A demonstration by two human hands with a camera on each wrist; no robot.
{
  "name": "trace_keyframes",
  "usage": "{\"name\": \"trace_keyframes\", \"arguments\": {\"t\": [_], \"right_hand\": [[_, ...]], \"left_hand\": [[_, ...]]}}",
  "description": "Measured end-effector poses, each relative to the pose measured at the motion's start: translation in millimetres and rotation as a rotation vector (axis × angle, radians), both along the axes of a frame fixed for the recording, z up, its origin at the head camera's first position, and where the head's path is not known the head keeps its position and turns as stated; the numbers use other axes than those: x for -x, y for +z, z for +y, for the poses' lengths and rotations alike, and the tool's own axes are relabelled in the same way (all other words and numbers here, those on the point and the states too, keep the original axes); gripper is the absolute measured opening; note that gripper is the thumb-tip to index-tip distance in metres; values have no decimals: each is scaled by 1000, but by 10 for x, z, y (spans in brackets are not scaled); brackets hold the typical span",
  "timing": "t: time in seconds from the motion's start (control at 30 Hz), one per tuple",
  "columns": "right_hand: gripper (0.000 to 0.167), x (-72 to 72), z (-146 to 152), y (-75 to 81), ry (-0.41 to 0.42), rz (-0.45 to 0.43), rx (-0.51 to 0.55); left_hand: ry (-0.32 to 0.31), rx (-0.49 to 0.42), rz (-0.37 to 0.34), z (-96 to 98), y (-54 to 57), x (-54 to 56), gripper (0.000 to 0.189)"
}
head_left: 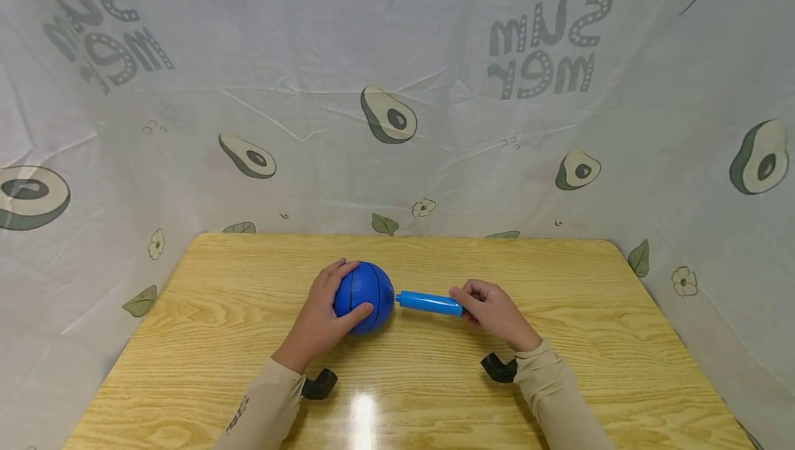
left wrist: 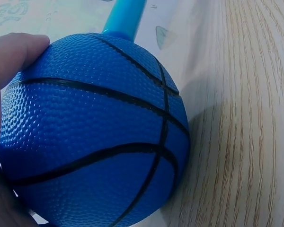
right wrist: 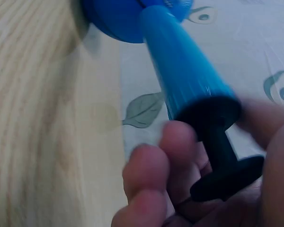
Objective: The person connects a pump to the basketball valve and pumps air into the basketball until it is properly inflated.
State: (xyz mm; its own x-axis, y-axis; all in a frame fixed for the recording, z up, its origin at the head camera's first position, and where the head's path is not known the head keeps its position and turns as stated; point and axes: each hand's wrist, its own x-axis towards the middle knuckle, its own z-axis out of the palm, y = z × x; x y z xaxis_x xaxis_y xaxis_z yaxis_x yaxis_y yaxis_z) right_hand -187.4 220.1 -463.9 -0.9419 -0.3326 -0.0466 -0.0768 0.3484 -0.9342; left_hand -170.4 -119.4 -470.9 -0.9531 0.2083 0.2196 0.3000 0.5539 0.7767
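Observation:
A small blue basketball with black seam lines rests on the wooden table. My left hand grips it from the left, thumb on the near side and fingers over the far side. To its right lies a bright blue hand pump, its narrow tip meeting the ball's right side. Whether the tip is inside the ball, I cannot tell. My right hand holds the pump's rear end. In the right wrist view, the black plunger handle sits within the curled fingers, with a short length of black rod showing behind the barrel.
The wood-grain table has its far edge against a pale curtain printed with avocados, leaves and lettering. Black curved pieces show beside both wrists. Light glares on the table's near part.

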Motion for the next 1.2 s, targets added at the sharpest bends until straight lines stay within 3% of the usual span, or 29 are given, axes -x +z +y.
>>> {"name": "trace_keyframes", "arguments": {"t": [0.13,0.27,0.33,0.53,0.63,0.87,1.03,1.2], "right_hand": [[36,8,-17,-30,34,-13,-70],[34,-1,-47,1,94,45,-241],[34,0,-85,32,85,134,-359],[27,15,-248,170,13,523,-699],[22,26,-371,217,11,617,-790],[25,38,-615,172,73,666,-825],[28,47,-597,117,75,734,-801],[29,64,-513,79,96,794,-795]], "left_hand": [[6,3,-3,-4,-4,0,77],[20,6,8,7,-14,-2,78],[28,16,18,22,-19,-4,78],[45,30,22,68,-23,-17,78],[54,23,20,86,-15,-28,77],[67,51,42,105,-24,-34,86],[90,87,53,112,-11,-38,95],[92,93,48,125,4,-56,91]]}}
